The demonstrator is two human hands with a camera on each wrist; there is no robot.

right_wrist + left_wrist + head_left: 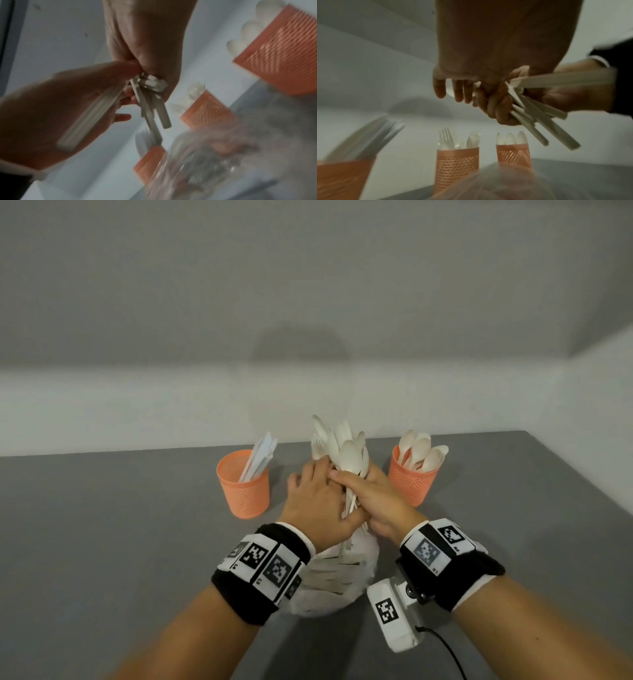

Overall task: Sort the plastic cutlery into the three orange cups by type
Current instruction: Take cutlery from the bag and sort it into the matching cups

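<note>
Your right hand (376,498) is clenched around a mixed bunch of white plastic cutlery (346,453), spoon bowls fanning up above the fist and handles splaying out below, over the clear plastic bag (342,573) of remaining pieces on the grey table (120,525). Your left hand (318,501) lies against that bunch with its fingers reaching into it; from the left wrist view it also seems to pin a few flat handles under the palm, though blur makes that hard to confirm.

The three orange mesh plastic cups (244,487) stand behind: the left cup holds flat knife-like pieces, the right cup (412,481) holds spoons, and the middle cup (457,161), hidden behind your hands in the head view, holds forks.

The risk is in the loose handles. They point in different directions, so pulling one piece free could drag a neighbour out and drop it onto the bag or table. Forks appear to sit behind the spoons, and tines may snag. The light cups are close by, and a swinging handle could tip one.
</note>
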